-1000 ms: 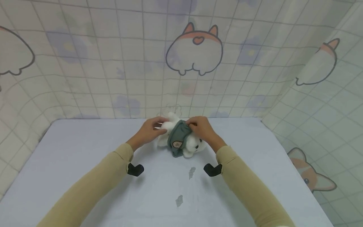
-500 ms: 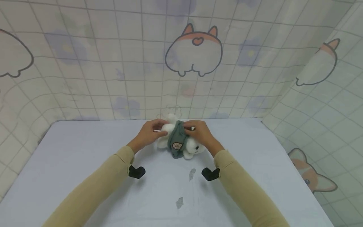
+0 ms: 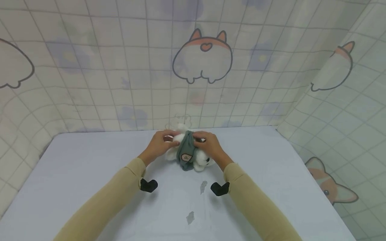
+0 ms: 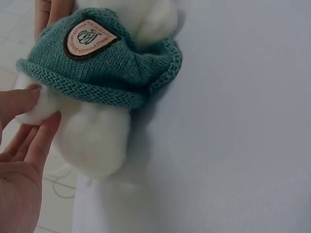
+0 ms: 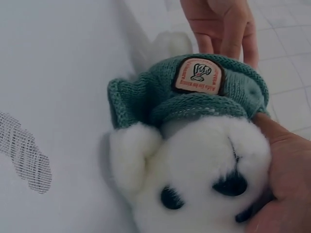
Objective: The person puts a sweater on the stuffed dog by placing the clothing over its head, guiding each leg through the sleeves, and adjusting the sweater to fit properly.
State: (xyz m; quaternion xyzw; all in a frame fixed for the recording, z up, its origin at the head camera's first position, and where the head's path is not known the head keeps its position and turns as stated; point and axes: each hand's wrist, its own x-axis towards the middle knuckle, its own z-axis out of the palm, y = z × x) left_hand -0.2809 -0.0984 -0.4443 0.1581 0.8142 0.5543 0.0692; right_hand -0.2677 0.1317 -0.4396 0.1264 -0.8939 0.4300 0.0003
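Toy [image 3: 199,160]: I'm seeing it lying on its side near the far edge of the surface [image 3: 265,174], head [image 5: 194,150] pointing toward the right hand's side.
Left hand [image 3: 158,146]: it's pinching a white leg [image 4: 43,104] between thumb and fingers, right by the sweater's lower edge.
Right hand [image 3: 211,146]: it's pinching the sweater [image 3: 187,147] beside the head; the two hands are staying apart.
Patch [image 3: 186,157]: it's showing on the sweater around the toy's middle.
Cloth [image 3: 141,67]: corgi-printed, it's hanging behind.
Gray marks [image 3: 190,218]: two are showing nearer me.
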